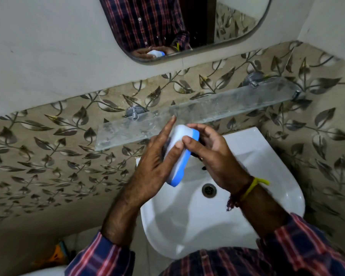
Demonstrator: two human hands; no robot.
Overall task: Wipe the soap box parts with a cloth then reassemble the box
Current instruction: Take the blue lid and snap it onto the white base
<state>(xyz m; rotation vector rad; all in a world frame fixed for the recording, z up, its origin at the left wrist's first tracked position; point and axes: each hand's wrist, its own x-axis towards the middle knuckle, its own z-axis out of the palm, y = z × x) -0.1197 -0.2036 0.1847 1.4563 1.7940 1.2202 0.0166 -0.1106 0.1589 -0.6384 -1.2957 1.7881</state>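
A soap box (181, 154) with a white top and a blue base is held between both hands above the white sink (267, 176). My left hand (157, 156) holds its left side, thumb lying across the white top and index finger pointing straight up. My right hand (209, 154) grips the right side, thumb on the white top and fingers curled over the far end. The two parts sit together as one box. No cloth is visible.
A glass shelf (217, 108) runs along the leaf-patterned tile wall just behind the hands. The sink drain (208, 190) lies below the box. A mirror (183, 26) hangs above. An orange object (57, 253) lies on the floor at lower left.
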